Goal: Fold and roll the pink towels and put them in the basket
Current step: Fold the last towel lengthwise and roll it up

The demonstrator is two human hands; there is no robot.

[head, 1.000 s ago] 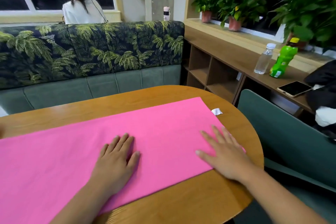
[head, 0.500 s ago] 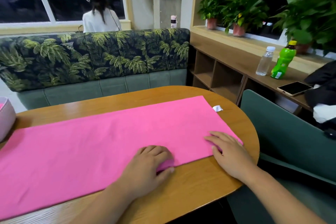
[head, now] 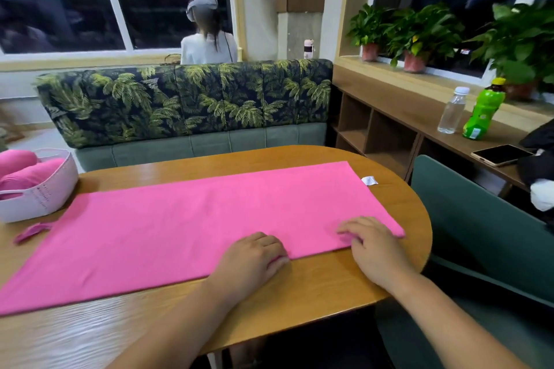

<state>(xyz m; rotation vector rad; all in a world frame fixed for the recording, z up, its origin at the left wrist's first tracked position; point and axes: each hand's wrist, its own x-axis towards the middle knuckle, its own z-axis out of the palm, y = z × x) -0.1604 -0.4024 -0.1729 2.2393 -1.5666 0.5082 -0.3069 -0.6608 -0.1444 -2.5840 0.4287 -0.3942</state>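
Here, curled hands [head: 251,256] [head: 376,247] on towel [head: 186,219] edge.

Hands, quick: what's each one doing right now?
Left hand: closed, pinching the near edge of the pink towel.
Right hand: closed, gripping the same edge nearer its right corner.

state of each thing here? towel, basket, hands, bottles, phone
pink towel: spread flat on the table, not yet rolled
basket: holds rolled towels
left hand: grips the towel's near edge
right hand: fingers curled, pinching the near edge
clear bottle: upright, capped
green bottle: upright, capped
phone: lying flat, screen dark
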